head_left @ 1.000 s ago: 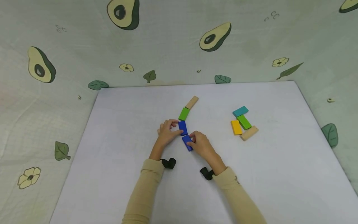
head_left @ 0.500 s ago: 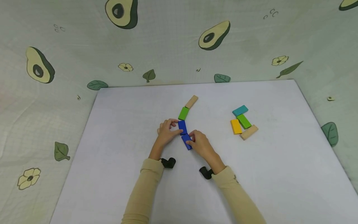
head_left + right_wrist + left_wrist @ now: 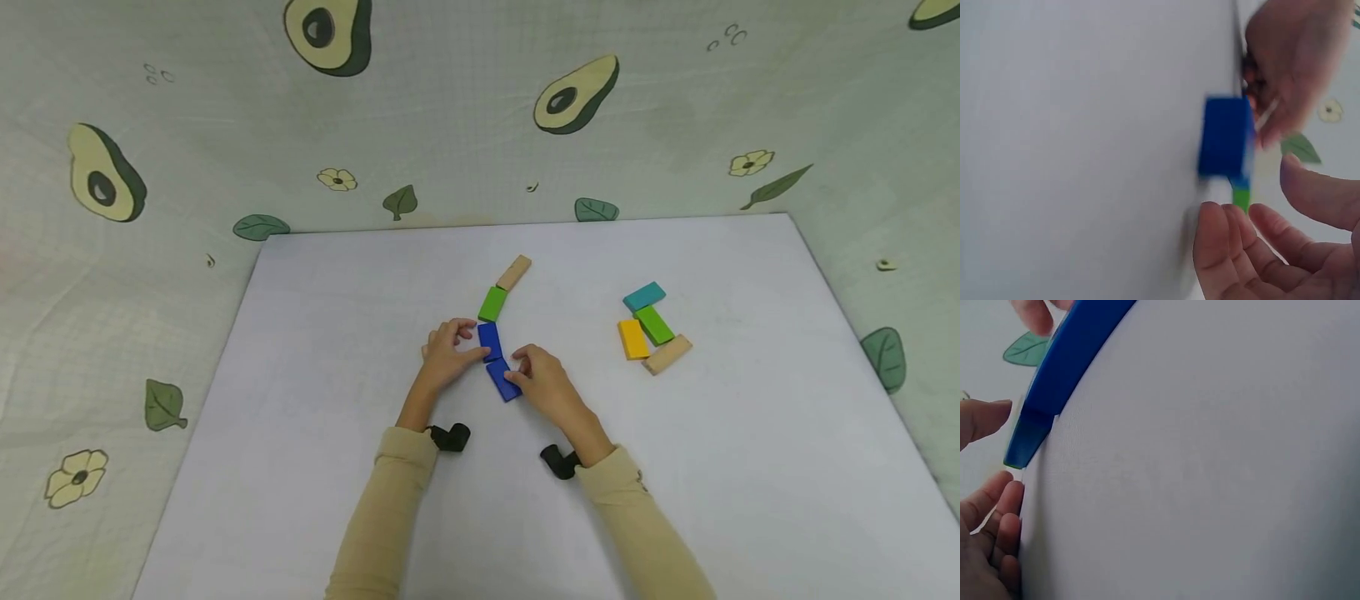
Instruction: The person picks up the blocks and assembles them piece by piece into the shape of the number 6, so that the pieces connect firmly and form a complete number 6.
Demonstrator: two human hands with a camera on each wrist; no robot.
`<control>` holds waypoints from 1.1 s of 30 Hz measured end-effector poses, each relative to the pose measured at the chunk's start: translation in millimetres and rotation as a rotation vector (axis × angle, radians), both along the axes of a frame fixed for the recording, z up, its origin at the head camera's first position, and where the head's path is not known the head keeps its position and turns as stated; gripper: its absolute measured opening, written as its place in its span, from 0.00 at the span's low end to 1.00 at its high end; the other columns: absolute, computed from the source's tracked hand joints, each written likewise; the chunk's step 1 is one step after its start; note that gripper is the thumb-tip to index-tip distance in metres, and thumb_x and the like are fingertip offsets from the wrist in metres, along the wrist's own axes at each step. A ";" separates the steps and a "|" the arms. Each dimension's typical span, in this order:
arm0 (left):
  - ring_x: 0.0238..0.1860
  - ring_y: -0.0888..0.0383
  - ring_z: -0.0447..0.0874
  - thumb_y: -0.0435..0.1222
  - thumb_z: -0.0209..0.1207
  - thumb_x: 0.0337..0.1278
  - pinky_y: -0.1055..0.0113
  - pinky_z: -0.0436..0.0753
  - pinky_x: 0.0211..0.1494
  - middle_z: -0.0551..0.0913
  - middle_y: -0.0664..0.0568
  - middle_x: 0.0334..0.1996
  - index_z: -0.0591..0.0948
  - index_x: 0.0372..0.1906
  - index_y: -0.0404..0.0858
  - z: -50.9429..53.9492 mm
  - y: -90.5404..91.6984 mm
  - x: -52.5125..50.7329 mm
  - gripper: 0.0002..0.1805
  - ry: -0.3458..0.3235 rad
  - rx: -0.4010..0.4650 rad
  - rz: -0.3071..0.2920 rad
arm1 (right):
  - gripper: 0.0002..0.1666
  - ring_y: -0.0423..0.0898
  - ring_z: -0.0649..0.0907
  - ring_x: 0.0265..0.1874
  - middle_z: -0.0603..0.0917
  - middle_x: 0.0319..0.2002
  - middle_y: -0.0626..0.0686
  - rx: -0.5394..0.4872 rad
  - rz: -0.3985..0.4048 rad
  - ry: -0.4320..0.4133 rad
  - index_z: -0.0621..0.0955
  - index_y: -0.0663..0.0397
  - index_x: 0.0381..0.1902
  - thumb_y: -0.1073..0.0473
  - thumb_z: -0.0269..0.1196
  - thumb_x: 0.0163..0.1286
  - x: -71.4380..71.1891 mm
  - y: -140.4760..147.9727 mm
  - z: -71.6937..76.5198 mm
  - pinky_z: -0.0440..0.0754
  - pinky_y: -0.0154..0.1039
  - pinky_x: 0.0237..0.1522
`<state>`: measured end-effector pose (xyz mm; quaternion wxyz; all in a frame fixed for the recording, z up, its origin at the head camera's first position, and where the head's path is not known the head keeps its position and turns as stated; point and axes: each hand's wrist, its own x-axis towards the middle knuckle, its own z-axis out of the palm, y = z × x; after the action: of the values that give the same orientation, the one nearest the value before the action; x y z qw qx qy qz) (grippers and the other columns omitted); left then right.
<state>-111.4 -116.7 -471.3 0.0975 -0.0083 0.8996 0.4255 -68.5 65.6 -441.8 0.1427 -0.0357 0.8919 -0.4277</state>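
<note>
1. Avocado-printed cloth [image 3: 450, 108] is hung behind and on both sides of a white table [image 3: 322, 333].
2. Near the table's middle, four oblong pieces are laid end to end in a bowed line: natural-wood block [image 3: 513, 272] farthest, then lime-green block [image 3: 492, 304], far blue block [image 3: 490, 340] and near blue block [image 3: 501, 382].
3. Well to the right, a teal block [image 3: 644, 297], a second green block [image 3: 655, 325], a yellow block [image 3: 633, 340] and a second natural-wood block [image 3: 667, 355] are grouped closely.
4. By the right hand [image 3: 549, 387], the near blue block is flanked from the right; its long axis is slanted from far left to near right, across the reach of that nearer hand.
5. The right grip is seen spread, with a gap between thumb and fingers in its wrist view.
6. By the left hand [image 3: 447, 357], the far blue block is flanked from the left, thumb toward its near end and fingers toward its far end; that grip is spread too, and firm contact cannot be told.
</note>
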 end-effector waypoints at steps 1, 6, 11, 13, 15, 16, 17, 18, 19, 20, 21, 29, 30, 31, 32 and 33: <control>0.47 0.53 0.67 0.46 0.66 0.47 0.58 0.58 0.48 0.75 0.51 0.44 0.73 0.56 0.44 0.4 -0.2 2.1 0.29 -0.004 0.013 0.005 | 0.20 0.46 0.76 0.32 0.77 0.34 0.56 -0.005 -0.011 0.014 0.74 0.65 0.51 0.59 0.60 0.65 0.3 6.4 1.8 0.75 0.37 0.34; 0.50 0.52 0.69 0.42 0.67 0.48 0.54 0.61 0.54 0.76 0.48 0.47 0.70 0.58 0.41 5.0 2.0 21.5 0.31 -0.023 0.069 0.051 | 0.23 0.57 0.75 0.46 0.76 0.47 0.63 0.045 -0.100 0.094 0.72 0.65 0.55 0.57 0.59 0.66 0.2 58.0 12.8 0.74 0.49 0.49; 0.47 0.52 0.70 0.41 0.67 0.47 0.55 0.64 0.51 0.75 0.48 0.44 0.70 0.56 0.39 7.7 12.1 45.6 0.30 -0.022 0.061 0.090 | 0.36 0.69 0.59 0.58 0.60 0.61 0.72 0.235 -0.236 0.077 0.65 0.70 0.62 0.55 0.62 0.62 -4.1 118.2 13.4 0.63 0.60 0.56; 0.46 0.52 0.70 0.41 0.67 0.46 0.56 0.64 0.50 0.75 0.48 0.42 0.70 0.55 0.38 7.9 17.8 53.6 0.30 -0.020 0.048 0.097 | 0.42 0.72 0.55 0.58 0.55 0.63 0.74 0.318 -0.259 0.026 0.60 0.73 0.64 0.53 0.63 0.60 -6.0 136.9 10.9 0.60 0.63 0.55; 0.45 0.52 0.69 0.41 0.67 0.46 0.56 0.63 0.49 0.75 0.48 0.41 0.71 0.53 0.37 7.6 23.6 59.4 0.29 -0.012 0.031 0.101 | 0.46 0.73 0.55 0.56 0.53 0.63 0.76 0.386 -0.253 -0.018 0.58 0.76 0.64 0.52 0.63 0.59 -6.9 150.8 7.8 0.60 0.63 0.52; 0.45 0.52 0.69 0.41 0.67 0.45 0.56 0.63 0.49 0.75 0.48 0.41 0.71 0.52 0.37 7.2 26.0 61.8 0.28 -0.005 0.023 0.103 | 0.47 0.74 0.55 0.55 0.54 0.62 0.77 0.406 -0.242 -0.031 0.58 0.77 0.64 0.51 0.63 0.58 -6.9 155.6 6.4 0.60 0.63 0.50; 0.44 0.52 0.69 0.41 0.67 0.45 0.56 0.62 0.49 0.75 0.48 0.41 0.71 0.51 0.37 6.6 28.1 63.5 0.28 0.000 0.014 0.106 | 0.47 0.74 0.56 0.54 0.55 0.61 0.78 0.420 -0.233 -0.040 0.58 0.79 0.63 0.51 0.63 0.57 -6.2 158.8 5.3 0.61 0.62 0.48; 0.44 0.52 0.68 0.42 0.67 0.45 0.57 0.62 0.48 0.75 0.48 0.40 0.71 0.51 0.37 6.3 29.9 64.8 0.27 0.004 0.007 0.110 | 0.47 0.74 0.57 0.52 0.56 0.59 0.79 0.423 -0.228 -0.048 0.59 0.79 0.62 0.51 0.63 0.57 -4.4 160.8 4.4 0.63 0.61 0.47; 0.44 0.52 0.68 0.42 0.67 0.45 0.57 0.62 0.48 0.75 0.49 0.40 0.71 0.50 0.38 5.7 31.3 65.7 0.27 0.007 0.000 0.111 | 0.47 0.73 0.59 0.51 0.57 0.58 0.79 0.417 -0.232 -0.066 0.60 0.79 0.62 0.50 0.64 0.57 -1.6 160.9 4.1 0.64 0.61 0.47; 0.43 0.52 0.68 0.42 0.67 0.45 0.57 0.61 0.48 0.75 0.49 0.40 0.71 0.49 0.38 5.2 32.4 66.6 0.26 0.010 -0.007 0.109 | 0.47 0.72 0.60 0.50 0.57 0.57 0.80 0.407 -0.233 -0.087 0.60 0.79 0.61 0.49 0.65 0.57 1.8 159.7 3.9 0.66 0.60 0.47; 0.43 0.53 0.67 0.42 0.67 0.45 0.57 0.61 0.48 0.75 0.49 0.40 0.72 0.49 0.39 4.9 33.1 67.3 0.26 0.013 -0.010 0.108 | 0.47 0.71 0.62 0.48 0.57 0.56 0.79 0.391 -0.233 -0.107 0.60 0.78 0.61 0.49 0.65 0.57 6.2 157.5 3.8 0.68 0.59 0.47; 0.45 0.52 0.66 0.43 0.67 0.46 0.56 0.60 0.49 0.74 0.49 0.40 0.72 0.48 0.40 2.5 32.4 68.4 0.24 0.016 -0.005 0.093 | 0.33 0.54 0.73 0.29 0.57 0.49 0.64 0.293 -0.099 -0.173 0.65 0.66 0.46 0.45 0.64 0.60 41.2 106.0 4.1 0.71 0.42 0.33; 0.45 0.52 0.66 0.43 0.67 0.47 0.55 0.60 0.49 0.74 0.49 0.40 0.72 0.48 0.40 2.4 32.1 68.3 0.24 0.015 -0.003 0.094 | 0.30 0.54 0.73 0.29 0.58 0.49 0.64 0.281 -0.082 -0.161 0.66 0.66 0.46 0.47 0.63 0.61 42.6 97.9 4.5 0.71 0.42 0.33; 0.46 0.52 0.66 0.43 0.67 0.46 0.55 0.60 0.49 0.74 0.49 0.40 0.72 0.48 0.40 2.8 31.9 68.2 0.24 0.014 -0.006 0.096 | 0.27 0.53 0.74 0.30 0.59 0.48 0.64 0.268 -0.069 -0.148 0.67 0.66 0.45 0.50 0.63 0.62 43.7 90.0 5.3 0.72 0.42 0.34; 0.46 0.52 0.66 0.43 0.67 0.46 0.55 0.60 0.49 0.74 0.49 0.40 0.72 0.47 0.40 3.5 31.9 68.2 0.24 0.013 -0.006 0.098 | 0.24 0.53 0.74 0.31 0.60 0.48 0.64 0.251 -0.056 -0.133 0.69 0.67 0.46 0.53 0.62 0.64 44.2 83.1 6.1 0.73 0.42 0.35; 0.46 0.52 0.66 0.43 0.67 0.46 0.56 0.60 0.49 0.74 0.49 0.40 0.72 0.47 0.40 3.7 31.9 68.1 0.24 0.013 -0.006 0.100 | 0.21 0.53 0.75 0.33 0.61 0.49 0.64 0.238 -0.043 -0.123 0.69 0.67 0.46 0.57 0.61 0.65 44.3 77.3 7.0 0.74 0.43 0.36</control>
<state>-43.4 -84.8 -467.6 0.0704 -0.0509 0.9001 0.4270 -24.2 142.9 -434.8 0.1912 0.0270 0.9264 -0.3233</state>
